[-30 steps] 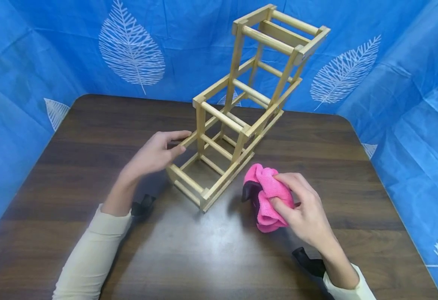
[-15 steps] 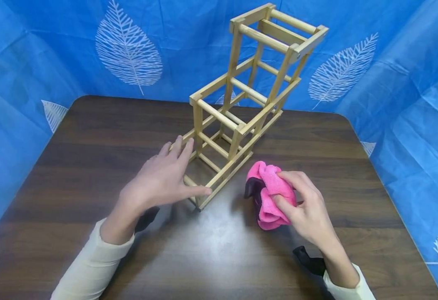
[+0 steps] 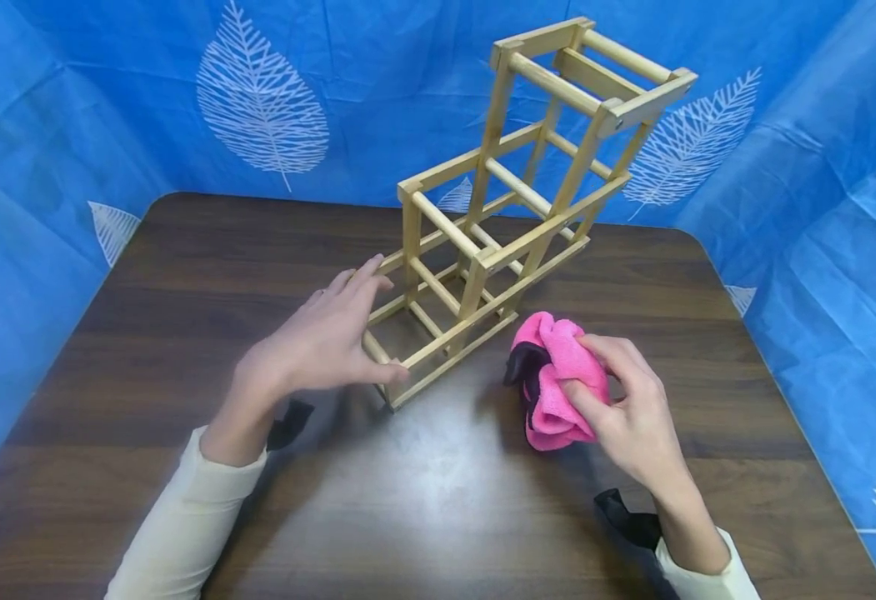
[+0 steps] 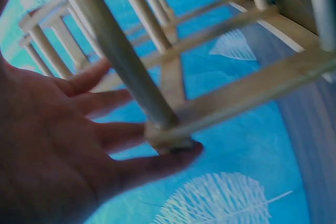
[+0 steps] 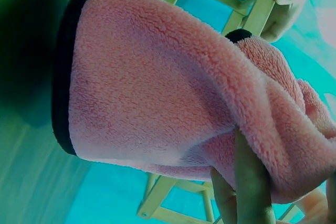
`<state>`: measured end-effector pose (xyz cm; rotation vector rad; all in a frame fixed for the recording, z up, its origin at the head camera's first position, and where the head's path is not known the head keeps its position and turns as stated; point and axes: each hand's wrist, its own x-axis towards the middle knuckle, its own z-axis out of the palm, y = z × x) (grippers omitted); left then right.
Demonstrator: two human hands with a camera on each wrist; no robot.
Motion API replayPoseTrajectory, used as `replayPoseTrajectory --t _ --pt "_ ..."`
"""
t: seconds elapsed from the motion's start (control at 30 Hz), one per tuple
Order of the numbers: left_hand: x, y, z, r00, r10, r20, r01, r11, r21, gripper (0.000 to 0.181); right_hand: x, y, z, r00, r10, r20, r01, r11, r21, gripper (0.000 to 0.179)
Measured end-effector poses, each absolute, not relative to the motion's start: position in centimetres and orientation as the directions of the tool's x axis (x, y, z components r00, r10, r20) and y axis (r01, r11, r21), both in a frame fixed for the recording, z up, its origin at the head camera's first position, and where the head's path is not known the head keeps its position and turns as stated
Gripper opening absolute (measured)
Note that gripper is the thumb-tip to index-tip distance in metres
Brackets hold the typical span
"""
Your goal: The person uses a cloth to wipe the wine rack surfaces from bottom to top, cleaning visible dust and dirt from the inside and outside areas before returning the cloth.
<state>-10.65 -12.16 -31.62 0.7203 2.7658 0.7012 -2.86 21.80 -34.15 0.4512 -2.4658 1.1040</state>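
Note:
A stepped rack (image 3: 441,223) of pale wooden slats and dowels stands diagonally on the table, its low end toward me. My left hand (image 3: 317,342) spans that low end, thumb at the near corner and fingertips by the left rail. In the left wrist view, its fingers (image 4: 157,167) stretch fairly straight behind a dowel, one touching the frame's corner. To the right of the rack, my right hand (image 3: 628,408) grips a bunched pink plush cloth (image 3: 558,375) with black edging between thumb and fingers. In the right wrist view, a fold of the cloth (image 5: 152,77) hangs forward.
The dark wood-grain table (image 3: 438,517) has a rounded back edge. Blue curtains (image 3: 400,92) with white leaf prints rise behind it and along both sides. Black straps (image 3: 625,518) sit at the wrists.
The rack has swung, its tall end moving right. My left hand has gone from pinching the left rail to spanning the low end. My right hand and the cloth have shifted slightly right.

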Motion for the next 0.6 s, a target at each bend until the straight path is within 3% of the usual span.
replayPoseTrajectory --t 0.17,0.33,0.43,0.6 --pt "-12.1 -12.6 -32.5 -0.834 0.55 0.039 0.479 0.687 0.546 0.093 -3.2 22.5 -33.8 -0.859 -0.066 0.508 -0.405 0.694 -0.595 0.05" --pt "-13.1 -13.5 -32.9 -0.845 0.517 0.136 0.493 0.654 0.575 0.098 -3.4 22.9 -33.9 -0.854 0.015 0.521 -0.337 0.745 -0.575 0.049" --pt "-13.5 -14.3 -32.6 -0.877 0.468 0.112 0.441 0.688 0.576 0.102 -3.6 23.0 -34.2 -0.847 0.039 0.53 -0.322 0.756 -0.57 0.047" --pt "-13.9 -15.4 -32.4 -0.929 0.369 -0.03 0.285 0.765 0.577 0.105 -3.8 22.9 -34.8 -0.849 0.02 0.528 -0.299 0.806 -0.511 0.045"
